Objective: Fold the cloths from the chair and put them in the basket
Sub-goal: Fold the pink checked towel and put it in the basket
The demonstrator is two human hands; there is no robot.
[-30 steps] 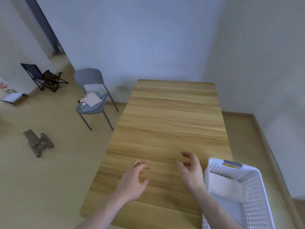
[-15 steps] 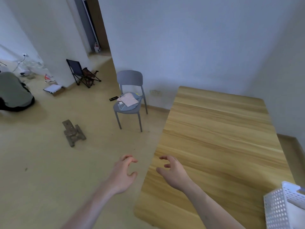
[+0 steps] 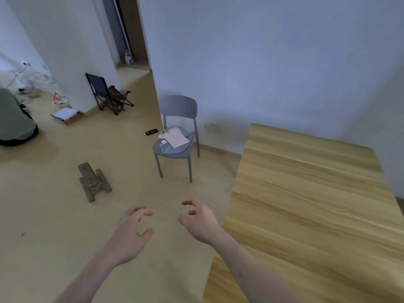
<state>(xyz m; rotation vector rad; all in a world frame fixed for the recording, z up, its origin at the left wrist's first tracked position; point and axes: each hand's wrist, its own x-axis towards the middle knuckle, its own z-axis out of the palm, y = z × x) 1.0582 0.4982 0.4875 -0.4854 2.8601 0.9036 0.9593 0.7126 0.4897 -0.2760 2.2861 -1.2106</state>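
My left hand (image 3: 131, 234) and right hand (image 3: 202, 221) hang out in front of me over the bare floor (image 3: 54, 226), side by side and apart, palms down. Each grip is loose and empty, fingers curled and spread, holding nothing. To my right runs the long wooden table (image 3: 306, 215), its near corner just beside my right forearm; its top is bare wood in the part I can see. Farther out on my left a small brownish block-shaped thing (image 3: 93, 181) lies on the floor; I cannot tell what it is. Beyond my hands and well apart from them stands the grey chair (image 3: 178, 106), its back toward the wall, just off the table's far left corner. The cloths (image 3: 175, 139) lie on its seat in a loose heap, a pale pinkish one on top of a grey-blue one. A small dark flat object (image 3: 151, 132) lies on the floor just left of the chair. Farther still, a dark folding chair (image 3: 100, 90) stands by the white wall near the doorway.
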